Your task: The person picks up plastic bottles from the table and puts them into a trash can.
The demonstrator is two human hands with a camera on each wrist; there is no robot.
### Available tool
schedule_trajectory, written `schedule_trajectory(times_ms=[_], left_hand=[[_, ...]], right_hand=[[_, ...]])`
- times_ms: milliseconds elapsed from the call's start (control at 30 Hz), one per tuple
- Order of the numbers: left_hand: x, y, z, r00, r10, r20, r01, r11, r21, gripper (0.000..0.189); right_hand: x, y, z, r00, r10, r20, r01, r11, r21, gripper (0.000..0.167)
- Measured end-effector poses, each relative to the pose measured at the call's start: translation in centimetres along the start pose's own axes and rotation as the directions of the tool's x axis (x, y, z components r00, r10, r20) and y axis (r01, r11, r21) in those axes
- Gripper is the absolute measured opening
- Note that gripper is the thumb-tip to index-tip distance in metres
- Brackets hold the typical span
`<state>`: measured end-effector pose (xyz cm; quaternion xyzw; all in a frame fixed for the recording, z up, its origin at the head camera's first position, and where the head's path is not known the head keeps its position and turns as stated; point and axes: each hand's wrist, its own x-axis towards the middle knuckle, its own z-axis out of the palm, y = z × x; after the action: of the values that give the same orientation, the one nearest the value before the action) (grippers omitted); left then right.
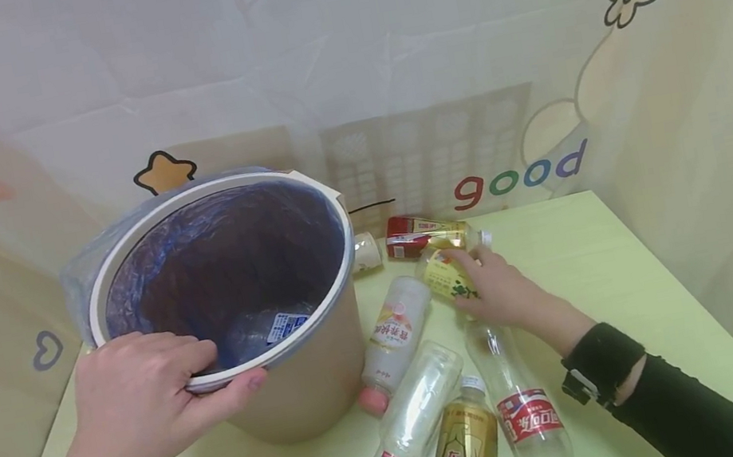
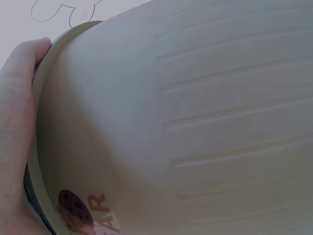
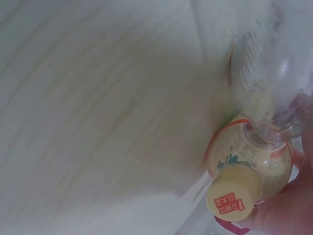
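My left hand [image 1: 148, 402] grips the near rim of a beige trash bin [image 1: 307, 392], thumb outside and fingers over the edge. The bin, lined with a blue plastic bag [image 1: 190, 217], leans toward me. Inside lies a clear item with a blue-and-white label [image 1: 286, 325]. In the left wrist view the bin's ribbed wall [image 2: 234, 107] fills most of the picture. My right hand [image 1: 496, 288] holds a small bottle with a yellow label [image 1: 446, 276] near the back of the table. Its cream cap [image 3: 234, 193] faces the right wrist camera, beside a clear bottle [image 3: 274, 68].
Right of the bin lie a white bottle with a pink cap [image 1: 394, 329], a clear bottle with a green-and-red label [image 1: 418, 406], a gold bottle [image 1: 464, 446] and a red-labelled clear bottle [image 1: 529, 419]. Farther back are a red-and-gold bottle [image 1: 426, 235] and a pale cup [image 1: 365, 251], before a printed curtain.
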<state>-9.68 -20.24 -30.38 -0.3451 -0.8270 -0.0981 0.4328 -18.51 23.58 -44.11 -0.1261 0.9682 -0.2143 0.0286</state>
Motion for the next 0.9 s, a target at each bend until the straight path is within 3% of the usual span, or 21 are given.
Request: schedule_trajectory(times_ms=[667,900], left_hand=[[0.06,0.08,-0.04,1.0,0.002,0.0,-0.002,1.0,0.001,0.071],[-0.14,-0.05,-0.03,1.0,-0.001,0.022,0.001,1.0,0.01,0.072]], right_hand=[[0.18,0.23,0.45,1.0,0.001,-0.001,-0.001,1.0,0.005,0.073],[-0.1,0.36,0.44,0.999,-0.04,-0.033,0.041,0.999,0.006,0.074]])
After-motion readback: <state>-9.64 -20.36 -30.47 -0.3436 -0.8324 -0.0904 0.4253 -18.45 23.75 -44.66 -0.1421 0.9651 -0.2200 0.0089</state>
